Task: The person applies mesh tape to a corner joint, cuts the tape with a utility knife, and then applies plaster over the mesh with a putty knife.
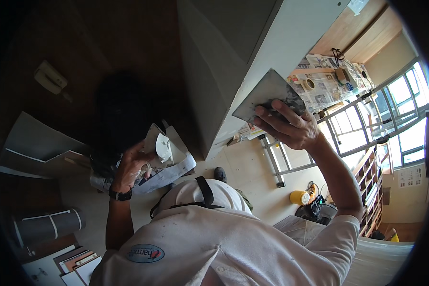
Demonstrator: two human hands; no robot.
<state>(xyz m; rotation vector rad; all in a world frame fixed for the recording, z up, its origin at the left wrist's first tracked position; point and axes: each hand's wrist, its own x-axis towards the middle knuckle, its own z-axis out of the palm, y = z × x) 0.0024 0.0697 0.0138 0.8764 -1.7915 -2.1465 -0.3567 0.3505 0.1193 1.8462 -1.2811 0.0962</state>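
Note:
My right hand [293, 126] is raised and closed on a flat grey spreader blade [258, 95] with dark smudges. The blade lies over the edge of a pale wall panel [267, 57]; whether it touches the surface I cannot tell. Lower and to the left, my left hand [132, 167] is closed around a small flat plate [151, 137]. A lump of white paste [163, 148] sits on that plate. Just beyond this hand is an open box [174, 177] with pale, stained sides.
A metal ladder [291, 169] stands to the right, near newspaper sheets [324, 90] that cover a surface. A yellow bucket [299, 197] is on the floor. A dark roll [50, 226] lies at lower left, and a pale box-shaped fixture [51, 77] is at upper left.

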